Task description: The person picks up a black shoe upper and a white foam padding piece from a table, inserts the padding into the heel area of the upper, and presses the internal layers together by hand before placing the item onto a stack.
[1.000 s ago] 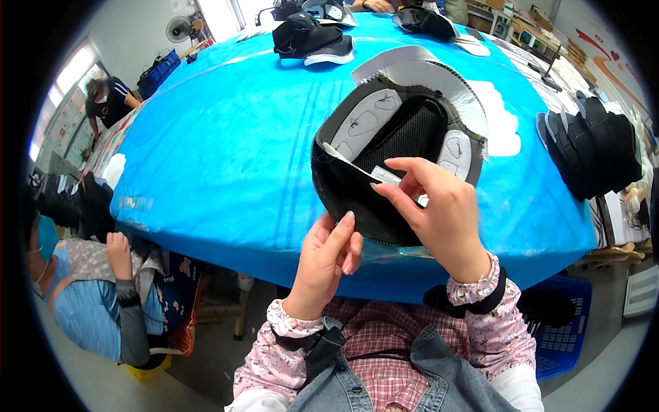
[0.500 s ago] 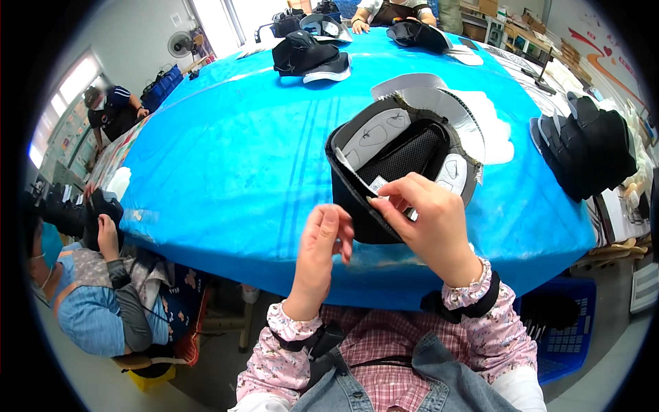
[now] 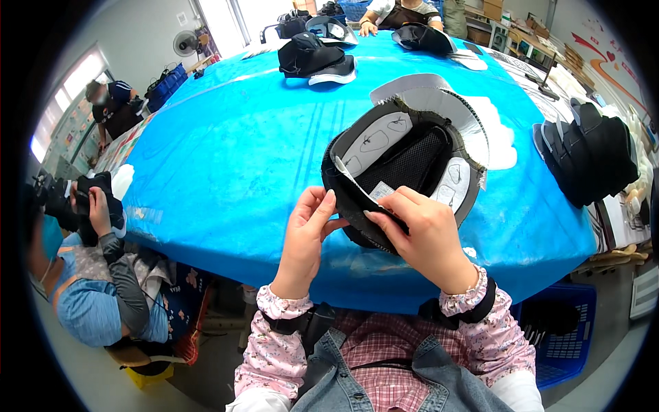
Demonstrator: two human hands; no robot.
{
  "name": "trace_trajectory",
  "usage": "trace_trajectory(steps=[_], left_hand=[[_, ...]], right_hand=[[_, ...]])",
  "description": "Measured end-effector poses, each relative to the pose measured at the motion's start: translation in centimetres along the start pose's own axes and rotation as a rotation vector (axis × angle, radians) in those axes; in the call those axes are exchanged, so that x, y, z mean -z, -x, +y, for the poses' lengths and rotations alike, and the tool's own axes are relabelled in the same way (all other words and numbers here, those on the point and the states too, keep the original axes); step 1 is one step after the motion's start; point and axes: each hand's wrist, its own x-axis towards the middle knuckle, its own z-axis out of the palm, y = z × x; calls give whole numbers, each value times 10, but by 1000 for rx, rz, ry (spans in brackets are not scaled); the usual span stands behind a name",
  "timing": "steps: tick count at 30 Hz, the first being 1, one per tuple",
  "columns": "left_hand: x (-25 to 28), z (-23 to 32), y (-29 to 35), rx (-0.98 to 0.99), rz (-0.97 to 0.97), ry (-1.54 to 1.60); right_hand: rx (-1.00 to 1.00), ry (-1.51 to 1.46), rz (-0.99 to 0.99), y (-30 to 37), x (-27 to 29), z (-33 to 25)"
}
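A black cap (image 3: 405, 165) lies upside down at the near edge of the blue table (image 3: 233, 151), showing its mesh lining, white inner panels and a grey-white brim at the far side. My right hand (image 3: 419, 233) grips the cap's near rim, thumb inside by a small white label (image 3: 381, 191). My left hand (image 3: 309, 230) pinches the same black rim from the left, fingers closed on the sweatband edge. A narrow white strip (image 3: 347, 175) runs along the rim between both hands.
A stack of black caps (image 3: 590, 158) sits at the table's right edge, and more caps (image 3: 312, 55) lie at the far side. A seated person (image 3: 89, 275) at the left holds a black cap. A blue crate (image 3: 563, 329) stands under the table on the right.
My left hand has risen from below the cap and closed on its near rim. My right hand has slid down along the rim toward me.
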Motion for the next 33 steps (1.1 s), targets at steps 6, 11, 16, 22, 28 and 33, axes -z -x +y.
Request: trace_trajectory(steps=[6,11,16,22,28,33], left_hand=[[5,-11,2,57,-58,231],[8,-14,2,67,-79,300],[7,-12,2,71,-76,292],[7,-13,2,71,-73,279],[6,-14,2,74,-75,282],[24,-14,3,44,-62,389]], right_hand=[[-2,-12,31,1,-2,7],[-9,0,17,1,-3,7],[-14,7,10,1,-1,6],[-21,4,6,1,-1,8],[-2,18,-15,2,0,10],[118,50,86,1,-4,-2]])
